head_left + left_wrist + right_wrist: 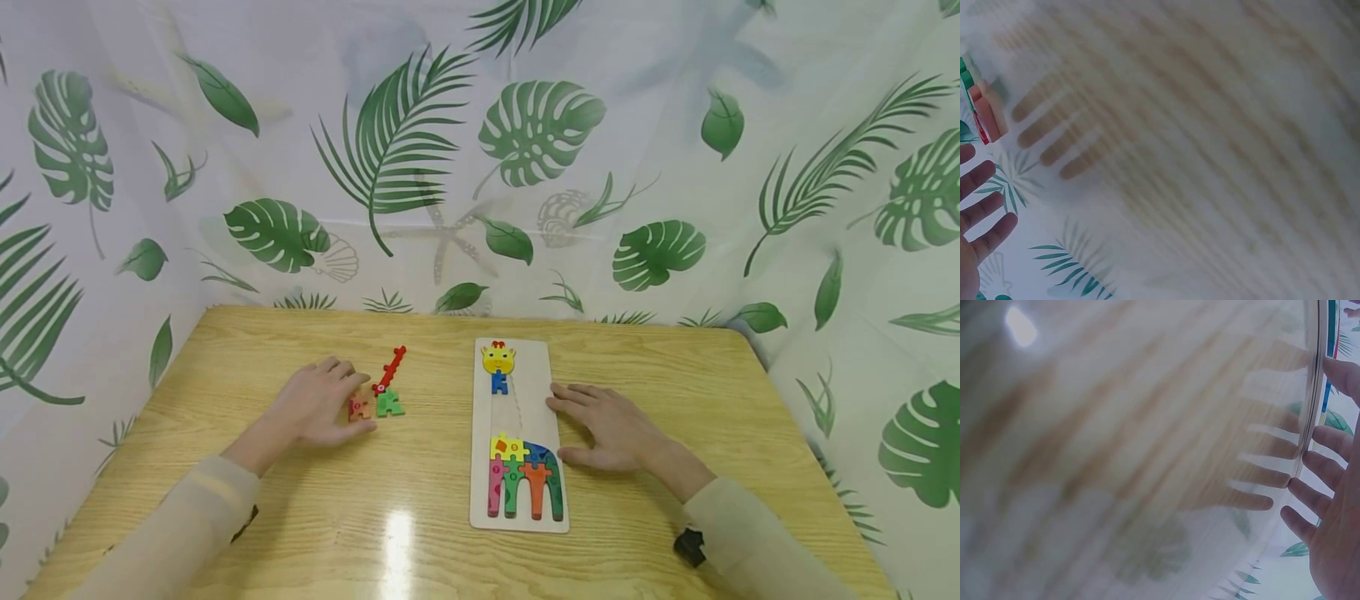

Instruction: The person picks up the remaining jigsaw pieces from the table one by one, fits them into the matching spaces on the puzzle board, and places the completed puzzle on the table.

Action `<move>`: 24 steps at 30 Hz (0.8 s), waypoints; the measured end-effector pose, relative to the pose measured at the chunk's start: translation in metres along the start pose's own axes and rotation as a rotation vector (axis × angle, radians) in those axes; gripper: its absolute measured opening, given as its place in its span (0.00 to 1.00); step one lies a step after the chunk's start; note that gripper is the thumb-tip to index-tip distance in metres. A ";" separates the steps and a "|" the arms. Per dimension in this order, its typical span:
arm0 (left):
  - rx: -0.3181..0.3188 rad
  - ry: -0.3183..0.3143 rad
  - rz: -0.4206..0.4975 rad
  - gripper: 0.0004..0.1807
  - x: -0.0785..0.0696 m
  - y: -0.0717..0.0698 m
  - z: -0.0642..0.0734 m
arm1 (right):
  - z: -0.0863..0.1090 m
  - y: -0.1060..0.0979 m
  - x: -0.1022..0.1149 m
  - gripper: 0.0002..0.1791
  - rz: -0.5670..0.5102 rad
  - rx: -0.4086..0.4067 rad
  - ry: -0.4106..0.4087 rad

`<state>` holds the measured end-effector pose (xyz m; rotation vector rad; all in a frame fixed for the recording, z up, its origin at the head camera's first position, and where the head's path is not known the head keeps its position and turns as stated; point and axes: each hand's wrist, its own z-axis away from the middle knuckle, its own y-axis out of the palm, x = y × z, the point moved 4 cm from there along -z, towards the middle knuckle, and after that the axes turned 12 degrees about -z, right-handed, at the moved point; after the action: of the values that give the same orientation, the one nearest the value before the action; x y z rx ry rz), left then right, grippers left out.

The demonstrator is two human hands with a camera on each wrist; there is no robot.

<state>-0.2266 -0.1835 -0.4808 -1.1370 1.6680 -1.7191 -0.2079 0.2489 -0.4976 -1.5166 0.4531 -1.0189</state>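
Observation:
A giraffe puzzle board [525, 400] lies on the table, long side away from me. It holds a yellow giraffe head [498, 360], a blue neck piece [499, 383] and several coloured body and leg pieces [536, 483]. Loose to its left are an orange piece [360, 407], a green piece [389, 404] and a long red piece [392, 369]. My left hand [318, 404] hovers with loosely bent fingers around the orange piece's left side; in the left wrist view its fingers [988, 181] are spread. My right hand [607, 427] has its fingertips at the board's right edge, fingers extended.
The glossy wooden table [322, 533] reflects light near its front. Behind it and at both sides hangs a white curtain [450, 167] printed with green leaves. A dark band [690, 547] shows at the right sleeve.

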 end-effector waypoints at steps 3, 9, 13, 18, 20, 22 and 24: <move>0.015 0.000 0.001 0.42 0.002 0.004 0.003 | 0.000 0.001 0.000 0.43 0.002 0.002 0.001; 0.027 -0.012 0.000 0.41 0.004 0.009 0.007 | 0.001 0.000 0.000 0.43 0.003 -0.006 -0.015; 0.028 -0.018 -0.002 0.41 0.005 0.013 0.008 | 0.001 0.000 0.001 0.43 -0.001 -0.010 -0.014; 0.027 -0.018 -0.005 0.39 0.006 0.014 0.008 | 0.000 -0.001 0.000 0.43 -0.005 -0.015 -0.011; 0.027 -0.015 -0.010 0.39 0.006 0.014 0.008 | 0.000 -0.001 0.000 0.43 -0.006 -0.011 -0.007; 0.027 -0.012 -0.013 0.38 0.006 0.015 0.008 | 0.000 0.000 0.000 0.43 -0.005 -0.010 -0.006; 0.027 -0.009 -0.015 0.37 0.006 0.016 0.008 | 0.001 0.000 0.001 0.43 -0.007 -0.006 -0.003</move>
<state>-0.2265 -0.1953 -0.4953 -1.1459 1.6296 -1.7383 -0.2070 0.2491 -0.4969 -1.5252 0.4497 -1.0215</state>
